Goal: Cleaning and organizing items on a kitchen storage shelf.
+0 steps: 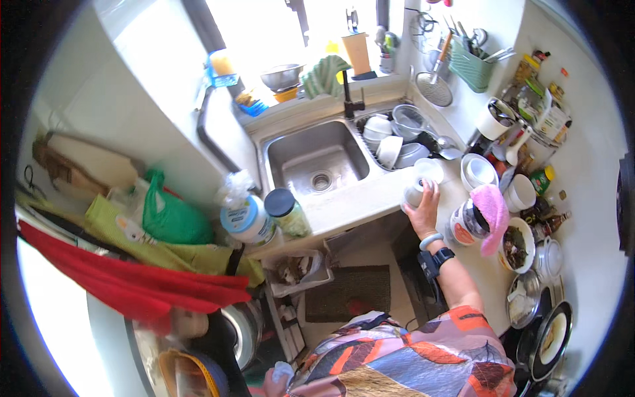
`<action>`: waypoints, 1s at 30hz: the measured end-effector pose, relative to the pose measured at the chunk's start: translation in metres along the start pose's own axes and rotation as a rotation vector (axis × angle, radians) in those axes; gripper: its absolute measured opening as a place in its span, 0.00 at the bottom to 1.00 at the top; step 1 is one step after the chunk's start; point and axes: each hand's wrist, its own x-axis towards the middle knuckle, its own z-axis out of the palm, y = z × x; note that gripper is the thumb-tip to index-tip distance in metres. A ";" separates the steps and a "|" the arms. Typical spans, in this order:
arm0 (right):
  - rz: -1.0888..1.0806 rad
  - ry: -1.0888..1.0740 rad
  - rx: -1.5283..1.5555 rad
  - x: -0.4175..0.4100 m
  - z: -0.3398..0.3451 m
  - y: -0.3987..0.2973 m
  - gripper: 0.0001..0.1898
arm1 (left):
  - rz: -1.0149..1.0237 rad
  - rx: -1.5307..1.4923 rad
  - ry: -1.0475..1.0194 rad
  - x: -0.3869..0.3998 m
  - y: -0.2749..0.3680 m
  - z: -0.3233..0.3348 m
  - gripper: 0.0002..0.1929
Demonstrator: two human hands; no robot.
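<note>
My right hand (424, 206) reaches over the counter and has its fingers on a small pale lidded container (412, 195) near the counter's front edge. Just behind that stands a white round bowl or tub (429, 170). A crumpled pale cloth (283, 373) is in my left hand (274, 384), low in the view beside my patterned shirt. To the right of my right hand stands a large labelled jar (464, 226) with a pink cloth (490, 216) draped over it. The stainless-steel sink (317, 154) lies to the left of my right hand.
A dish rack with bowls (389, 149) sits right of the sink. A dark-lidded glass jar (287, 213) and a blue-lidded tub (245, 221) stand left. Bowls, bottles and pans line the right wall. A lined waste bin (297, 273) is below the counter.
</note>
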 end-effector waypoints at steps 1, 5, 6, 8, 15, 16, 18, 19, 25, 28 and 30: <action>0.064 0.029 -0.040 0.000 -0.003 0.011 0.48 | 0.008 0.009 -0.012 0.007 0.006 0.000 0.27; 0.189 0.101 -0.160 -0.002 -0.007 0.049 0.49 | 0.034 0.042 -0.037 0.029 0.028 -0.004 0.27; 0.210 0.111 -0.174 -0.002 -0.007 0.055 0.50 | 0.036 0.047 -0.039 0.033 0.033 -0.005 0.27; 0.221 0.115 -0.175 -0.001 -0.005 0.064 0.51 | 0.039 0.054 -0.042 0.039 0.040 -0.008 0.27; 0.360 0.109 -0.305 0.007 -0.012 0.069 0.60 | 0.041 0.068 -0.047 0.048 0.055 -0.003 0.27; 0.367 0.078 -0.327 0.011 -0.017 0.063 0.61 | 0.040 0.067 -0.047 0.048 0.057 0.000 0.27; 0.361 0.121 -0.310 0.015 -0.025 0.064 0.61 | 0.043 0.066 -0.058 0.050 0.060 0.005 0.27; 0.349 0.165 -0.285 0.021 -0.028 0.064 0.61 | 0.047 0.063 -0.061 0.051 0.063 0.010 0.27; -0.158 -0.068 0.071 0.047 -0.005 -0.060 0.45 | -0.099 0.137 0.039 0.022 0.038 -0.006 0.31; -0.422 -0.302 0.456 0.045 0.001 -0.156 0.33 | -0.075 0.190 0.080 0.017 0.037 0.010 0.33; -0.644 -0.532 0.605 0.034 0.002 -0.213 0.29 | -0.073 0.098 0.113 0.001 0.028 0.018 0.31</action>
